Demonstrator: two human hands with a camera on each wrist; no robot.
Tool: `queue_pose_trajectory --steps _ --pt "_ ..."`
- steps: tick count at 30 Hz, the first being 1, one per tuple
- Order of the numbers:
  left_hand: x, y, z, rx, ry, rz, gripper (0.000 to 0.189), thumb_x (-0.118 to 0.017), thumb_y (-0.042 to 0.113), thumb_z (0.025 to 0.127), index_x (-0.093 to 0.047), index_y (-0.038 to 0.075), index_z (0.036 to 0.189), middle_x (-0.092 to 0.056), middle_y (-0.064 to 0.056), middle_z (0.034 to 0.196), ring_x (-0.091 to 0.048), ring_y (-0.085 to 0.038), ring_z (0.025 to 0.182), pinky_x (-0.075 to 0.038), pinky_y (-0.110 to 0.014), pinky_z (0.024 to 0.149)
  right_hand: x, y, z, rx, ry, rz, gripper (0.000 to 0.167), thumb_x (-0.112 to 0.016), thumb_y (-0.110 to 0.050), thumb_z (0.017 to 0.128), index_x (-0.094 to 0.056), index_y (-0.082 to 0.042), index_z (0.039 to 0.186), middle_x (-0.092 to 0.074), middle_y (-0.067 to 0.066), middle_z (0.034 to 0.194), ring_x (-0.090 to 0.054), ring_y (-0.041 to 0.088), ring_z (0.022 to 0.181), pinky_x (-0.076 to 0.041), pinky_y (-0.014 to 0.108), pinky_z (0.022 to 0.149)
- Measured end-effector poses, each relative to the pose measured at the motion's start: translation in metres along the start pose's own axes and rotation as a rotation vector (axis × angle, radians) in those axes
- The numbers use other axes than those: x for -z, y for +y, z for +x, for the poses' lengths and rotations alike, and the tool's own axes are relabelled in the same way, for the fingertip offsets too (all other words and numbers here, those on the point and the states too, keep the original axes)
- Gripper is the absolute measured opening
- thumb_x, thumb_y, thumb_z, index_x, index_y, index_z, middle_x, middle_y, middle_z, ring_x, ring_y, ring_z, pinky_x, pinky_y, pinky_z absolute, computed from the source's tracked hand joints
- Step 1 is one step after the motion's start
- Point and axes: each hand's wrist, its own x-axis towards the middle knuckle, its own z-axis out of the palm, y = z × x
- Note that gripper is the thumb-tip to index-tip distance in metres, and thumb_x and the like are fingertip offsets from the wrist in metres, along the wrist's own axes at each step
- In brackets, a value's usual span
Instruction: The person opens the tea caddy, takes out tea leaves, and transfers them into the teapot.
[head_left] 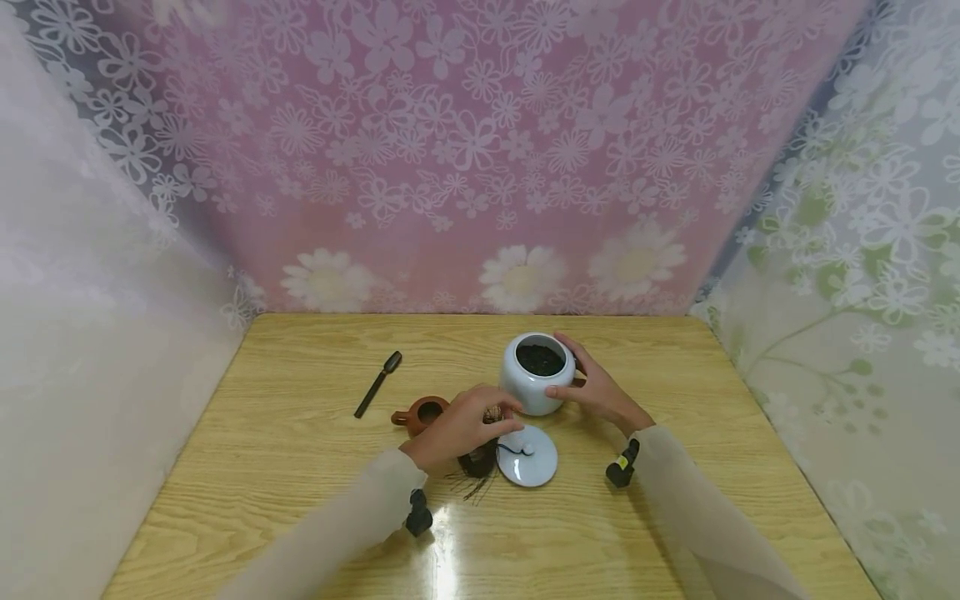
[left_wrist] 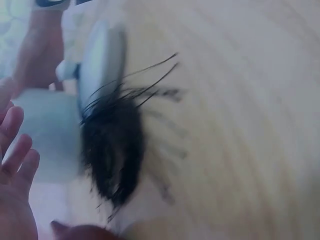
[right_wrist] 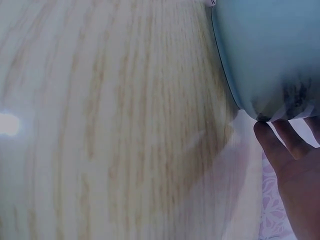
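A round white jar (head_left: pixel 517 392) stands upright with dark leaf-like contents (head_left: pixel 540 359) visible through its mouth. My right hand (head_left: pixel 600 392) holds its right side, thumb at the front and fingers around the back; the right wrist view shows fingertips (right_wrist: pixel 265 131) against the jar wall (right_wrist: pixel 265 55). Just left of the jar, my left hand (head_left: pixel 468 425) reaches over a dark round thing with thin bristly strands (left_wrist: pixel 115 150), its fingers (left_wrist: pixel 22 155) loosely extended and holding nothing. The white knobbed lid (head_left: pixel 528 467) lies in front of the jar, a dark strand across it.
A small brown clay teapot (head_left: pixel 412 417), lidless, sits partly behind the left hand. Farther left lies a dark, slim scoop (head_left: pixel 378 383). The wooden table (head_left: pixel 300 350) ends at a flowered cloth backdrop (head_left: pixel 487 167), with cloth walls on both sides.
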Motion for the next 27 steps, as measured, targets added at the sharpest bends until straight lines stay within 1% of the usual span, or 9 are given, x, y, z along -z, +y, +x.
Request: queue_pose_trajectory --steps 3,6,10,14,19,22,23,25,27 --pt "0.015 0.002 -0.001 0.023 0.041 0.003 0.031 -0.075 0.032 0.106 -0.077 0.015 0.131 -0.072 0.012 0.107 -0.065 -0.014 0.119 -0.055 -0.048 0.108 0.001 -0.002 0.0 -0.012 0.003 -0.007 0.102 -0.086 -0.025 0.097 -0.021 -0.037 0.175 -0.022 0.007 0.182 -0.027 0.042 0.165 -0.038 0.066 0.126" --pt "0.032 -0.001 -0.003 0.05 0.102 0.033 0.032 -0.076 0.033 0.105 -0.076 0.016 0.133 -0.072 0.011 0.108 -0.065 -0.016 0.124 -0.054 -0.049 0.11 0.002 -0.003 0.0 -0.02 0.005 -0.017 0.101 -0.086 -0.027 0.097 -0.022 -0.039 0.174 -0.024 0.008 0.181 -0.03 0.042 0.163 -0.04 0.065 0.125" --pt "0.056 -0.011 -0.007 0.071 0.177 0.084 0.033 -0.078 0.034 0.104 -0.076 0.02 0.134 -0.073 0.009 0.11 -0.067 -0.019 0.123 -0.055 -0.051 0.11 0.003 -0.005 -0.001 -0.024 0.007 -0.036 0.098 -0.086 -0.028 0.098 -0.024 -0.041 0.173 -0.027 0.007 0.179 -0.035 0.042 0.161 -0.043 0.064 0.123" --pt "0.077 -0.022 -0.014 0.096 0.23 0.123 0.034 -0.077 0.035 0.104 -0.076 0.021 0.135 -0.073 0.006 0.113 -0.068 -0.022 0.12 -0.055 -0.054 0.108 0.004 -0.008 -0.001 -0.025 0.007 -0.051 0.097 -0.086 -0.029 0.098 -0.025 -0.041 0.173 -0.027 0.007 0.179 -0.036 0.042 0.16 -0.044 0.064 0.122" --pt "0.099 -0.036 -0.025 0.158 0.267 0.164 0.036 -0.077 0.035 0.104 -0.074 0.022 0.138 -0.073 0.004 0.114 -0.068 -0.025 0.121 -0.055 -0.054 0.108 0.004 -0.01 -0.002 -0.026 -0.001 -0.061 0.098 -0.085 -0.03 0.098 -0.024 -0.04 0.174 -0.026 0.009 0.18 -0.035 0.043 0.16 -0.044 0.063 0.123" --pt "0.11 -0.045 -0.033 0.184 0.284 0.181 0.038 -0.077 0.033 0.105 -0.073 0.021 0.14 -0.072 0.003 0.115 -0.068 -0.027 0.11 -0.056 -0.05 0.096 0.005 -0.011 -0.002 -0.027 -0.002 -0.063 0.098 -0.085 -0.03 0.098 -0.024 -0.04 0.174 -0.026 0.009 0.18 -0.035 0.044 0.16 -0.043 0.064 0.122" --pt "0.113 -0.049 -0.036 0.19 0.29 0.187 0.038 -0.077 0.033 0.105 -0.073 0.02 0.141 -0.072 0.002 0.114 -0.067 -0.027 0.105 -0.055 -0.049 0.092 0.005 -0.011 -0.002 -0.029 -0.002 -0.064 0.098 -0.085 -0.03 0.098 -0.024 -0.04 0.174 -0.026 0.009 0.18 -0.035 0.044 0.16 -0.043 0.064 0.123" --pt "0.119 -0.057 -0.042 0.209 0.298 0.201 0.039 -0.077 0.032 0.105 -0.072 0.019 0.141 -0.072 0.001 0.113 -0.067 -0.03 0.102 -0.053 -0.048 0.088 0.005 -0.011 -0.002 -0.032 -0.003 -0.067 0.098 -0.086 -0.031 0.098 -0.024 -0.041 0.173 -0.026 0.008 0.18 -0.035 0.043 0.16 -0.043 0.064 0.123" --pt "0.124 -0.066 -0.049 0.236 0.306 0.204 0.04 -0.077 0.031 0.105 -0.072 0.017 0.142 -0.072 -0.001 0.113 -0.067 -0.032 0.106 -0.054 -0.05 0.091 0.005 -0.011 -0.002 -0.036 -0.004 -0.068 0.098 -0.086 -0.032 0.098 -0.024 -0.043 0.173 -0.026 0.007 0.18 -0.035 0.043 0.161 -0.043 0.063 0.123"
